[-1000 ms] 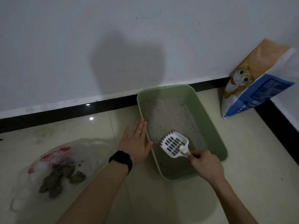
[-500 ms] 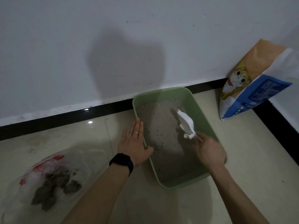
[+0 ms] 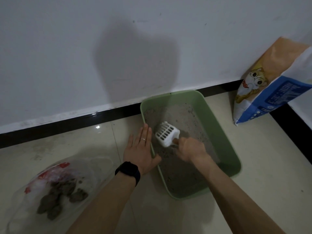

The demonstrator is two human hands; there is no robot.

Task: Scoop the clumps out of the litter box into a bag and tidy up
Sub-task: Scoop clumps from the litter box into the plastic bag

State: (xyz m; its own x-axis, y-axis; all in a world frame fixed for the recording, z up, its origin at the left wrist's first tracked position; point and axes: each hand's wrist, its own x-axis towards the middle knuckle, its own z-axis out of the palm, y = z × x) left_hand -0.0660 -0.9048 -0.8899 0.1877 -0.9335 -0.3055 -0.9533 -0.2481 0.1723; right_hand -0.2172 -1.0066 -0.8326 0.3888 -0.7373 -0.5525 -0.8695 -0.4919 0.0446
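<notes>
While right hand (image 3: 190, 150) grips scoop (image 3: 167, 135), left hand (image 3: 139, 149) flat against box (image 3: 224, 141), printed sack (image 3: 273, 92) rightward

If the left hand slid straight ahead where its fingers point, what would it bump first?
Probably the black baseboard under the wall. The left hand lies along the litter box rim and might graze that on the way; depth is unclear.

Right hand (image 3: 191, 150): I see it gripping a white slotted plastic scoop (image 3: 166, 133).
Left hand (image 3: 139, 149): flat, touching left rim of green plastic litter box (image 3: 219, 129).
</notes>
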